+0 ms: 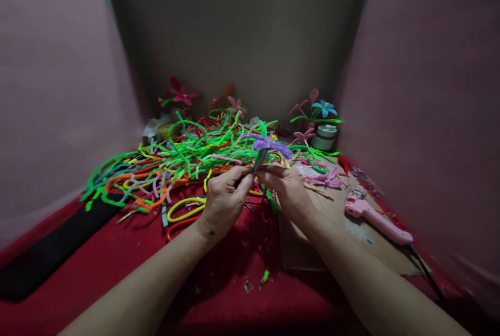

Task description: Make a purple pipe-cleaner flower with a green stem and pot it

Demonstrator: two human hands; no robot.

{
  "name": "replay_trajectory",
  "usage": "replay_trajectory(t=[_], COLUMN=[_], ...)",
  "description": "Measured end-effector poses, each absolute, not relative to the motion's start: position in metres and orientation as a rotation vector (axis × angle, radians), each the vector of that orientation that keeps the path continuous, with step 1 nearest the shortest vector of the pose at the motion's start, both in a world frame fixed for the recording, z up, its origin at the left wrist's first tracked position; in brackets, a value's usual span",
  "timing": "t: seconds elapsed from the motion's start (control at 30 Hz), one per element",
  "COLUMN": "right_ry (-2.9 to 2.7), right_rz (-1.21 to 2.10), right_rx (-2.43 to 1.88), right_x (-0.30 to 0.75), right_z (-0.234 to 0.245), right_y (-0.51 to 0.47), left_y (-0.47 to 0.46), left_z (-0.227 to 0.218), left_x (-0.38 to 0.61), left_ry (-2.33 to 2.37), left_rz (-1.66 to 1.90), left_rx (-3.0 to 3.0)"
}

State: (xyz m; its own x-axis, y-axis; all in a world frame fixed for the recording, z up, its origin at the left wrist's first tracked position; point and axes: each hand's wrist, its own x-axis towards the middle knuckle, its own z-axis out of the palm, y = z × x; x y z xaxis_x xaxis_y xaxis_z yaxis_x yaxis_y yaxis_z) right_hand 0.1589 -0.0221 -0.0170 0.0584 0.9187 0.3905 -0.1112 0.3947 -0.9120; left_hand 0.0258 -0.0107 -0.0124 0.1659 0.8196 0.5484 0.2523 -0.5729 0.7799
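Note:
A purple pipe-cleaner flower (269, 144) with a green stem stands upright above my two hands, which meet at its stem. My left hand (228, 190) is closed, thumb and fingers pinching the stem from the left. From the right, my right hand (287, 187) is closed on the same stem just below the petals. The fingertips of both hands partly hide the stem's lower part. Behind the flower spreads a tangled heap of pipe cleaners (195, 143), mostly bright green, with red, orange, yellow and pink ones among them.
On the right, a pink hot glue gun (377, 219) with a black cord lies on a cardboard sheet (304, 252). Finished flowers, one blue (324, 108), stand near a small jar (325, 138). A long black strip (58, 245) lies left on the red cloth (219, 294).

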Motion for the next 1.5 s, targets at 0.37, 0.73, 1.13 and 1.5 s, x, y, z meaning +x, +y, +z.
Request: replay_trajectory(t=[0.37,0.73,1.13,1.5], right_ry=[-1.167,-1.306,-1.122,-1.106], right_rz=[1.105,1.033,1.032,0.959], right_rx=[-0.743,-0.774,-0.644,-0.681], right_x=[0.163,0.167,0.154,0.15], right_z=[-0.018,-0.018,-0.025,-0.025], right_y=[-0.019,-0.019,-0.022,-0.024], left_y=[-0.006,0.001,0.0,-0.004], left_z=[0.003,-0.002,0.0,-0.012], left_x=[0.023,0.016,0.019,0.023], left_ry=[0.823,0.751,0.79,0.928], left_rz=[1.07,0.874,0.863,1.186], left_rx=[1.234,1.311,1.493,1.903])
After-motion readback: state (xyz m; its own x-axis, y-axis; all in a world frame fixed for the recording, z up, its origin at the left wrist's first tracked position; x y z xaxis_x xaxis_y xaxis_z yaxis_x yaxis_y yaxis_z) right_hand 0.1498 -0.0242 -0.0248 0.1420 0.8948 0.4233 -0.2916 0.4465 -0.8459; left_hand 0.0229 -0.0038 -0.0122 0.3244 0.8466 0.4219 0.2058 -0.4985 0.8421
